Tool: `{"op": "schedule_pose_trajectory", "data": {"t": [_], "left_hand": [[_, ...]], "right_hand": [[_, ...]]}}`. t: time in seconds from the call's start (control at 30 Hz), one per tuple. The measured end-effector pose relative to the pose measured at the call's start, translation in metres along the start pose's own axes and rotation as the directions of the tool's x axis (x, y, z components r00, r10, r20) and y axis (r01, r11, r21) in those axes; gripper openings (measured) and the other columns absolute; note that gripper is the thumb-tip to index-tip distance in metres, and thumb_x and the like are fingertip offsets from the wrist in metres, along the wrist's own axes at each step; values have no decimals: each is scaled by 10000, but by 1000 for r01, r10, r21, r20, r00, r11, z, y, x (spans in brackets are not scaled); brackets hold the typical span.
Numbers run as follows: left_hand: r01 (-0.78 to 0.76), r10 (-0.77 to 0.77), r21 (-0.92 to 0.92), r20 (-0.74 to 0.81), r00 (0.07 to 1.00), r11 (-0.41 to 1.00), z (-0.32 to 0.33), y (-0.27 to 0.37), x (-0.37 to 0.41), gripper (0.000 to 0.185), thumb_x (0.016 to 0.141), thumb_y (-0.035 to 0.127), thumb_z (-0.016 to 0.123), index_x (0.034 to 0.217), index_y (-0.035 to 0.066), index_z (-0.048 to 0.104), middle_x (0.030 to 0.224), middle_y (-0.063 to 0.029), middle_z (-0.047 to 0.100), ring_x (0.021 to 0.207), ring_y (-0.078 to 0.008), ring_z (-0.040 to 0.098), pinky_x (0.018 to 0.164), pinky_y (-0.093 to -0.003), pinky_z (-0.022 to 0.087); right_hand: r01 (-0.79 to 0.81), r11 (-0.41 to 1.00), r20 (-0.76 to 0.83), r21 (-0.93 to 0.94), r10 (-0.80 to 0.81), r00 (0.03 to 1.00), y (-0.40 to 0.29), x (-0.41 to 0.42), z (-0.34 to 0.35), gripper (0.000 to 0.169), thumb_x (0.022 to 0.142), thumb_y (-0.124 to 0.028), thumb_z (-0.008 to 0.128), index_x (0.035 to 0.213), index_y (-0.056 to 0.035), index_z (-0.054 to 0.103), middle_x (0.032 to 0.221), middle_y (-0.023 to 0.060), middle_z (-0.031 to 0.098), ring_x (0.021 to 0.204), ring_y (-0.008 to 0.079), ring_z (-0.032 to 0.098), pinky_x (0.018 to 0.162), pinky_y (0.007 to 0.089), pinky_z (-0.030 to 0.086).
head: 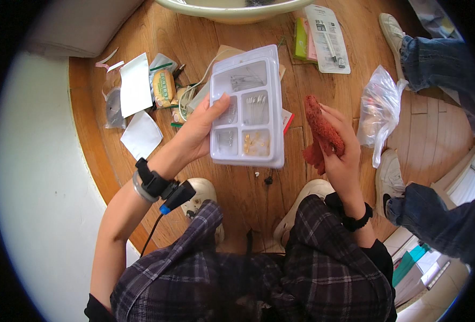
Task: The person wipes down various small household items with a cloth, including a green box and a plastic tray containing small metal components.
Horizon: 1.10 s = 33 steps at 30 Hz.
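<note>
My left hand (201, 126) grips the left edge of a pale plastic compartment box (277, 120), its thumb on the top. Through the clear cover several compartments show small thin metal pieces (256, 109) that look like pins, and the lower right one holds gold-coloured bits (255, 144). To the right, my right hand (344, 151) holds a bunched reddish-brown cloth (322, 131), apart from the box.
Packaged snacks (164, 88), white paper (135, 84) and a cable lie at left on the wooden floor (237, 205). A basin (237, 14) stands beyond. At right are a blister pack (328, 40), a tied plastic bag (379, 110) and another person's legs (434, 64).
</note>
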<state>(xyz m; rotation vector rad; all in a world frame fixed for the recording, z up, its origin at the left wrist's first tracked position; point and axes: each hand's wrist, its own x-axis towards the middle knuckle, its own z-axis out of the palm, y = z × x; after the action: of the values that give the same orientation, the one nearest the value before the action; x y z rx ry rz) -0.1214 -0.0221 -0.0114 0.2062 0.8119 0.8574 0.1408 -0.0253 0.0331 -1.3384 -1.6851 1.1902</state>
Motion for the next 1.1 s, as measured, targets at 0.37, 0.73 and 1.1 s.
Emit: {"op": "schedule_pose_trajectory", "data": {"t": [0.37,0.73,1.1], "left_hand": [[-91,98,155,-37,994,984,10,3,0,514,875,203,589,1286,72,309,1208,-86,484,1084,-195,526,885,-378,502],[-73,74,23,-59,995,997,7,3,0,500,847,161,623,1245,39,347,1178,-100,502,1070,-207,541,878,-388,509],[-104,109,70,-79,991,992,1,2,-1,528,821,130,646,1250,22,358,1175,-110,515,1065,-214,547,886,-383,503]], "right_hand": [[55,992,44,-112,-50,998,3,-1,2,518,659,110,510,1146,-56,567,1179,136,542,1082,301,529,906,337,412],[152,957,55,-247,-142,988,0,0,7,549,645,117,565,1156,-85,575,1204,129,521,1098,307,508,919,348,410],[80,984,38,-160,-75,996,9,0,11,536,681,117,518,1192,-45,527,1200,146,512,1113,304,503,935,343,393]]}}
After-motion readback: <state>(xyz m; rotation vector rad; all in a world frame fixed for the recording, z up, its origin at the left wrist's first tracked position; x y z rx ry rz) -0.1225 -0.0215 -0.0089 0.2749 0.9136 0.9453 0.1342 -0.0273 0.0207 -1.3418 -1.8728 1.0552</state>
